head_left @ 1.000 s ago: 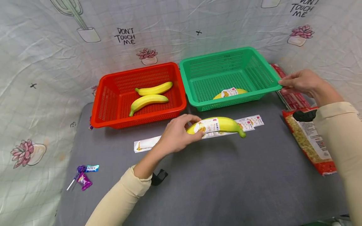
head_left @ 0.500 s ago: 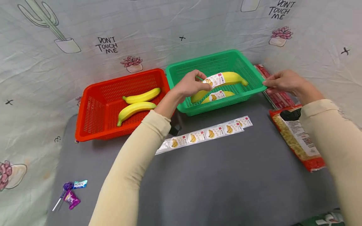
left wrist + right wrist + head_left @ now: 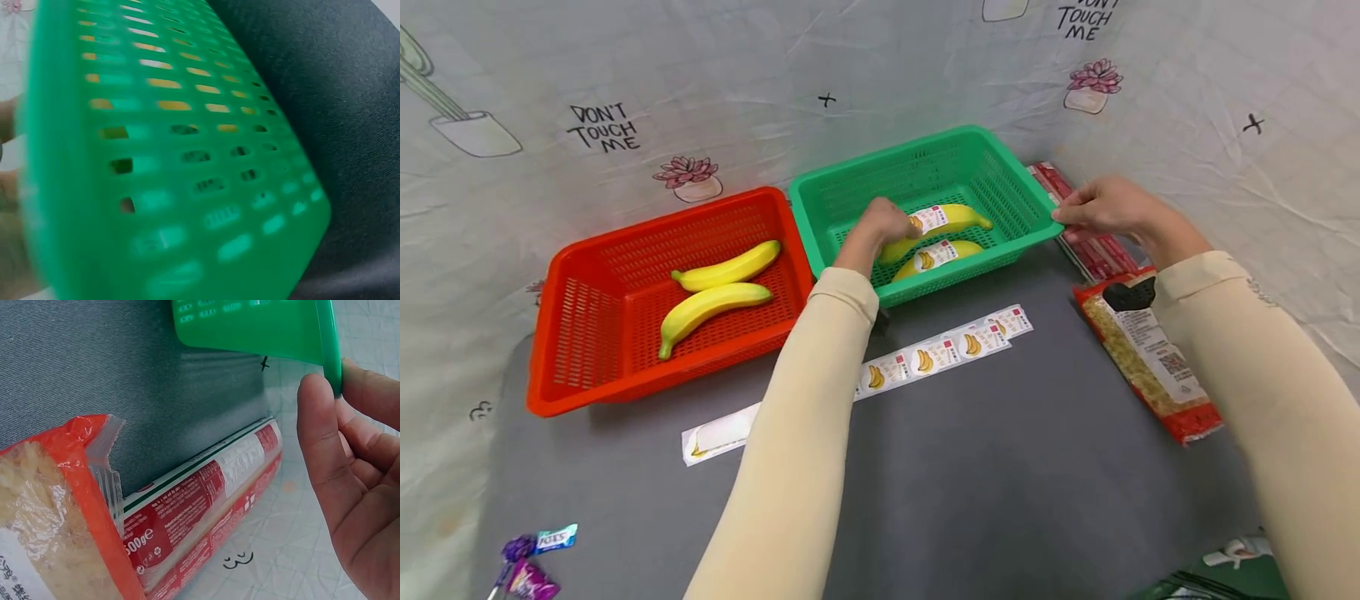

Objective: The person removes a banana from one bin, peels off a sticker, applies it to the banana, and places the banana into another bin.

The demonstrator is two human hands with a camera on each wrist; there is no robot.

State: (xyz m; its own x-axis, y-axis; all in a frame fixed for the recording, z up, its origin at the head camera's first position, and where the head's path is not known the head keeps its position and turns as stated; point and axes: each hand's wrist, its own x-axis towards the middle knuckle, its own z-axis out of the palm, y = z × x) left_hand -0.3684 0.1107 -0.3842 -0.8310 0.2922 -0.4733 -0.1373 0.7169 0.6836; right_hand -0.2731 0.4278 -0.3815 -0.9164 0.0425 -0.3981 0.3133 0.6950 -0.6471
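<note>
My left hand (image 3: 886, 223) is down inside the green basket (image 3: 1003, 242), its fingers curled at the near end of a yellow banana (image 3: 958, 218) with a white label. The thumb lies by that label; the far fingertips are hidden. Beside it in the basket rests another labelled banana (image 3: 966, 248). In the left wrist view the basket's slotted wall (image 3: 206, 169) fills most of the picture, and the left hand shows blurred at the edge. With thumb and fingers my right hand (image 3: 1108, 215) pinches the basket's right front rim (image 3: 332, 356).
Left of the green basket stands a red basket (image 3: 568, 333) with two unlabelled bananas (image 3: 715, 304). A label strip (image 3: 925, 358) lies in front. To the right are a red-and-clear pasta bag (image 3: 1150, 358) and red packets (image 3: 1097, 250). Sweets (image 3: 531, 579) lie front left.
My left hand has carried the labelled banana from above the label strip into the green basket and lowered it beside the other one. My right hand has kept its pinch on the rim. The view has shifted right.
</note>
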